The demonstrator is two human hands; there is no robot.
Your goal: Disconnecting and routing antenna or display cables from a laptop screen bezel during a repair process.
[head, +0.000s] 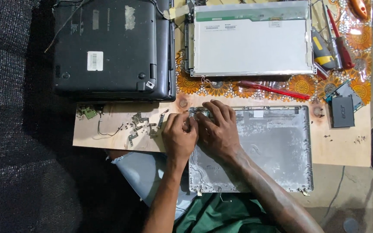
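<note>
Overhead, the head cam looked down on a wooden desk (346, 149), partly covered w/ a sunflower-print cloth (359, 41). Both hands met at the top-left corner of a grey laptop lid shell (273, 146), which lay inner side up at the desk's near edge, just right of centre. The left hand (179, 134) was curled, fingers pinched at that corner; what it pinched was too small to tell. The right hand (216, 127) lay on the shell, fingers bent and pressing down by the same corner, touching the left hand.

Left of the hands, loose metal hinges (142, 125) & thin wires sat scattered on the bare wood. Behind them, a black laptop (109, 47) rested bottom up. To its right, a bare LCD panel (253, 43) lay flat. A red screwdriver (273, 89) lay between panel & shell. Far right, more screwdrivers (339, 41) & a small black drive (342, 111).
</note>
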